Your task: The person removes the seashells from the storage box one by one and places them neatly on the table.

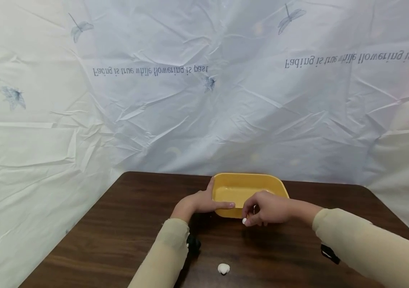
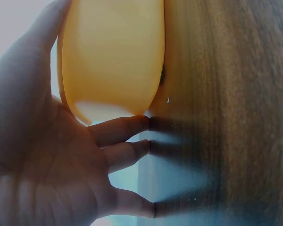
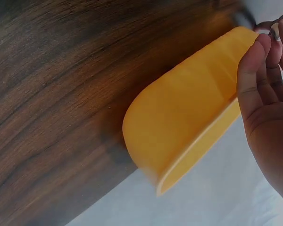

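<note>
The counter [image 1: 118,248] has a dark brown wood-grain surface with rounded far corners, and a wrinkled white sheet [image 1: 154,108] hangs behind it, printed with dragonflies and inverted lettering. Near the counter's far edge stands a yellow tub [image 1: 222,211], smooth and plastic-looking, with rounded corners, a thin rim and an upward-facing mouth. Its visible inner floor shows bare yellow with pale glare; the portion behind the right hand [image 1: 269,208] cannot be inspected. The left hand [image 1: 202,201] rests against the tub's left end, thumb laid along the near rim; in the left wrist view its other fingers extend nearly straight and somewhat apart, tips down at the counter. The right hand's thumb and forefinger are pinched together on a small white piece [image 1: 244,221], held just outside the tub's near wall, on the wearer's side; its full shape is hidden by the fingers. A white shell-shaped piece [image 1: 224,268], ribbed and fan-edged, lies on the counter nearer the wearer, well apart from the tub. Both forearms are covered by cream sleeves [image 1: 370,240] of matte fabric, and a black fitting [image 1: 193,245] sits beside the left cuff.
</note>
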Demonstrator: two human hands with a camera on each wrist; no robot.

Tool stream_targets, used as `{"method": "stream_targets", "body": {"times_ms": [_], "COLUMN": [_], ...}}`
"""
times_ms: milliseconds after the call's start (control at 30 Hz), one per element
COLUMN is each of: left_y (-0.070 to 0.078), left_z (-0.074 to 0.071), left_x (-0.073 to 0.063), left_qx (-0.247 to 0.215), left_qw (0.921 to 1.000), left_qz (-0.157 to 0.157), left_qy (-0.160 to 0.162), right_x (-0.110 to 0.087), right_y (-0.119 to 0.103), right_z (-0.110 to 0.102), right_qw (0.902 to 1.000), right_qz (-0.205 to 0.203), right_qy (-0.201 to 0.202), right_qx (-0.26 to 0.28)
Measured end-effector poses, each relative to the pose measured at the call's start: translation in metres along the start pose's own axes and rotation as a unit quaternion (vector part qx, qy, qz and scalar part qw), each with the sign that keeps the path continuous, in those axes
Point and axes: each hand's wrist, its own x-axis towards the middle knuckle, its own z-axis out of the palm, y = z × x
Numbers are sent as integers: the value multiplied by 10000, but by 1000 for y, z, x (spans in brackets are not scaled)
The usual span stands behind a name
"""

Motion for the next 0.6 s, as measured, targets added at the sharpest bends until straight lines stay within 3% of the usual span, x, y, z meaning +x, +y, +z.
{"method": "stream_targets", "body": {"times_ms": [167,600], "left_y": [0,2], "left_z": [-1,0], "left_x": [-2,0], "left_qx": [2,68], "left_qw": [10000,10000], "left_qz": [-25,-58], "left_qy": [9,-23], "right_x": [-2,-12], "right_y": [3,29], "right_z": [4,42], "right_qw": [9999,9964], "right_qz": [53,421], "right_qy": [-46,-380], "right_qx": [133,636]}}
